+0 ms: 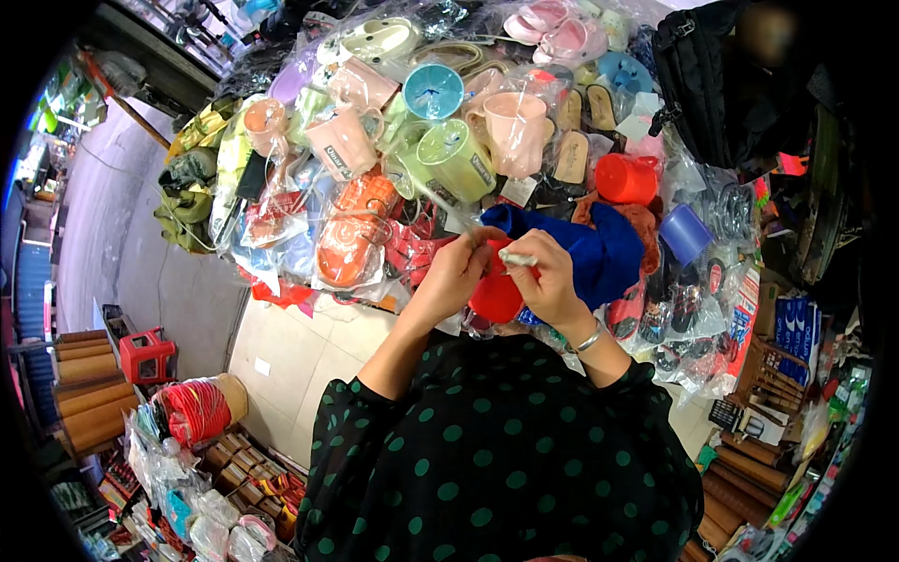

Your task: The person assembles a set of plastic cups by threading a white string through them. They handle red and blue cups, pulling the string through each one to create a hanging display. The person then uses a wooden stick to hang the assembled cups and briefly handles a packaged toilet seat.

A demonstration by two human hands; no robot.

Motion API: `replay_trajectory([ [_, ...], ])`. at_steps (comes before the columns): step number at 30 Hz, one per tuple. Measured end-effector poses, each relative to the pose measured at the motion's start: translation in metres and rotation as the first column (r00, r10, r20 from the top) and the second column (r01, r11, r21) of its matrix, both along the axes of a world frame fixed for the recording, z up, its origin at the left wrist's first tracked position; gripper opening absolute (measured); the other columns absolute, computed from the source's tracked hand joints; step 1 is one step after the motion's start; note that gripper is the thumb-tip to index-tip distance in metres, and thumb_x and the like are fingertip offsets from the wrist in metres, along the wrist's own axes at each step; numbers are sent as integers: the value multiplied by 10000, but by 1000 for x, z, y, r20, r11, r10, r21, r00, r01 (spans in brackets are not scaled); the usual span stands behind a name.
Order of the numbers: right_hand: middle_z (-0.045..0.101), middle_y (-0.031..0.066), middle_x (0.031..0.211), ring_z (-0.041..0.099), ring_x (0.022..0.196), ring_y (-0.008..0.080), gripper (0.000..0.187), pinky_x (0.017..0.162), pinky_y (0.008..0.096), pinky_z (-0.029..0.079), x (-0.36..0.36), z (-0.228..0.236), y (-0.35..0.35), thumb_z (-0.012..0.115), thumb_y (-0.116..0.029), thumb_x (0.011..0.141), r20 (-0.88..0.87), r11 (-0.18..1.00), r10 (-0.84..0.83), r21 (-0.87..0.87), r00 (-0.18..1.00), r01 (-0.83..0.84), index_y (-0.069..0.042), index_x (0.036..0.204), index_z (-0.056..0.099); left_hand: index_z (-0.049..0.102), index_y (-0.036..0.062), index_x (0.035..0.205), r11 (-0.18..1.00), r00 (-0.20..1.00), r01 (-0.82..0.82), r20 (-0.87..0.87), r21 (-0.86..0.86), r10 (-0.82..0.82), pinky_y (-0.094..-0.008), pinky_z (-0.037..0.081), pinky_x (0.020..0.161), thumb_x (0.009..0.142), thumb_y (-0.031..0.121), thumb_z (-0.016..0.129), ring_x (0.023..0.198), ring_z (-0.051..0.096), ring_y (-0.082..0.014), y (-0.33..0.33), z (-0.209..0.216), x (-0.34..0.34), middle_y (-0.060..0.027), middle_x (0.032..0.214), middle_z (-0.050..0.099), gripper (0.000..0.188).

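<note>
Both hands meet in front of my body at the near edge of the goods. My left hand (461, 270) is closed, fingertips pinched together beside the right; what they hold is too small to make out. My right hand (546, 281) is curled round a small whitish crumpled piece (518, 258), perhaps string or tissue. Just beneath and between the hands is a bright red rounded thing (496, 296), partly hidden by them. A dark blue cloth (604, 251) lies right behind my right hand. Yellow-green plastic mugs (454, 155) stand beyond my left hand.
Goods crowd the stall: pink mugs (515, 131), a blue cup (434, 91), orange sandals (356, 225) in clear bags, a red cup (626, 178) and a purple cup (685, 232). A black backpack (702, 75) is at the far right. A red stool (147, 356) stands left.
</note>
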State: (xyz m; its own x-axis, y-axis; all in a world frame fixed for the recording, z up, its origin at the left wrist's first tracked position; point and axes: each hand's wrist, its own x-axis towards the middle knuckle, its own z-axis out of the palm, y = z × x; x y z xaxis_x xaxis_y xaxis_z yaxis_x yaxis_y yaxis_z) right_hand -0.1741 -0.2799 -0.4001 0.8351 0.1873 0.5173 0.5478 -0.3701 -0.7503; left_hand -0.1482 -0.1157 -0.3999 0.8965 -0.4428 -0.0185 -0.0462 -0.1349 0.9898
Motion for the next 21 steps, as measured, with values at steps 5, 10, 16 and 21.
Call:
replay_trajectory([
  [5,563,38,903,511,699,217,270,621,324,442,5,7,10,624,-87,638,444,943,52,-316,895,102,-110,890,531,541,-7,972,961,964,130,198,244,-180,-415,448,694,772,13,476,852,553,-396,1,18,-4,-232,881,587,212],
  [10,589,31,892,557,699,208,225,579,304,459,9,0,10,615,-85,695,333,934,-7,-335,943,125,-110,894,510,548,5,905,905,921,-55,371,422,-117,-419,450,640,750,20,504,771,549,-381,6,10,-9,-186,766,573,162],
  [16,615,96,752,587,610,272,131,536,339,459,3,0,13,613,-107,765,-34,982,-169,-88,985,165,-45,869,563,593,21,837,920,911,-192,411,342,37,-340,463,668,703,44,621,727,575,-276,6,17,-17,-140,808,579,140],
  [21,613,105,753,592,631,291,92,558,355,465,1,15,5,572,-107,796,-289,979,-103,-201,952,45,-21,826,580,570,47,792,925,480,-306,875,226,-55,-349,465,738,655,61,661,874,547,-266,7,17,-8,-100,923,560,165],
])
